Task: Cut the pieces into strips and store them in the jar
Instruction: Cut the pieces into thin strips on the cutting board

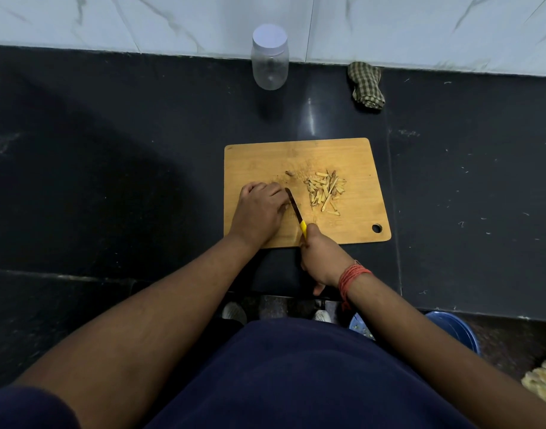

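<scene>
Left hand [259, 209], strips [326, 191] just right

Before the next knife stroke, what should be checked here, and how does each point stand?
1. Right hand grips the knife handle: ok.
2. Left hand holds the piece down beside the blade: ok, though the piece is hidden.
3. Left fingers clear of the edge: cannot tell.
4. Strips piled on the cutting board, off the cutting line: ok.
5. Jar ready to fill: not ok, lid on.
</scene>
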A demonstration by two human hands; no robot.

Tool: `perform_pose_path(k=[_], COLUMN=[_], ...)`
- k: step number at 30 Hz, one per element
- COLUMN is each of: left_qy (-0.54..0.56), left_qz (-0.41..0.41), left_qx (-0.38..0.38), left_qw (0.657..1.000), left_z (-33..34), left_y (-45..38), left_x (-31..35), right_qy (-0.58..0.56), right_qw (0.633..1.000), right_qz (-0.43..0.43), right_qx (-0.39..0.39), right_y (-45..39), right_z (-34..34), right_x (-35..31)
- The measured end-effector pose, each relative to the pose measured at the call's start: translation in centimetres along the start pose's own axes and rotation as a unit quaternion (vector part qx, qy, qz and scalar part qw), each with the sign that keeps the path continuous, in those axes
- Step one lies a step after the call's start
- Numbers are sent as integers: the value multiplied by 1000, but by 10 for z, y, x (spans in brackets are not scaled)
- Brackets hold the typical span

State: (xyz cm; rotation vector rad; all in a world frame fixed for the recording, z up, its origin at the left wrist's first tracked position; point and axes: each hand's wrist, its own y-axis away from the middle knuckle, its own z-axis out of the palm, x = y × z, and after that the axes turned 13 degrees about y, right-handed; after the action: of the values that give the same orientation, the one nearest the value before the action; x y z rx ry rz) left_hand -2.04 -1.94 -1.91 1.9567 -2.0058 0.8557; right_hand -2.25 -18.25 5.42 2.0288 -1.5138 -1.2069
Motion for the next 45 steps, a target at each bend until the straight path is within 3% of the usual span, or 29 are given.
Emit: perform_pose_path(k=[5,10,12,18,23,32,45], left_qy=[-5,-15,-16,-8,3,20,24], left_qz=[6,-10,-16,-26,-36,-42,-32], left_qx=[9,9,9,0,2,14,16], left_qw=[1000,1000,1000,1000,999,999,999], left_z=[1,2,2,2,3,3,3], left_y=[1,2,1,1,1,2,3], left_x=[0,0,-1,1,1,3,1], right_qy=[42,109,100,91,39,6,49], right_qw=[999,993,995,996,998,1000,998], right_qz=[-2,-22,-16,-6,-4,-12,-25], right_qx=[34,-28,9,-2,47,28,13], right_y=[-5,-2,1,20,20,8,2], right_z=[5,3,5,3,-16,-6,-2], right_x=[-1,7,12,26,26,11,5])
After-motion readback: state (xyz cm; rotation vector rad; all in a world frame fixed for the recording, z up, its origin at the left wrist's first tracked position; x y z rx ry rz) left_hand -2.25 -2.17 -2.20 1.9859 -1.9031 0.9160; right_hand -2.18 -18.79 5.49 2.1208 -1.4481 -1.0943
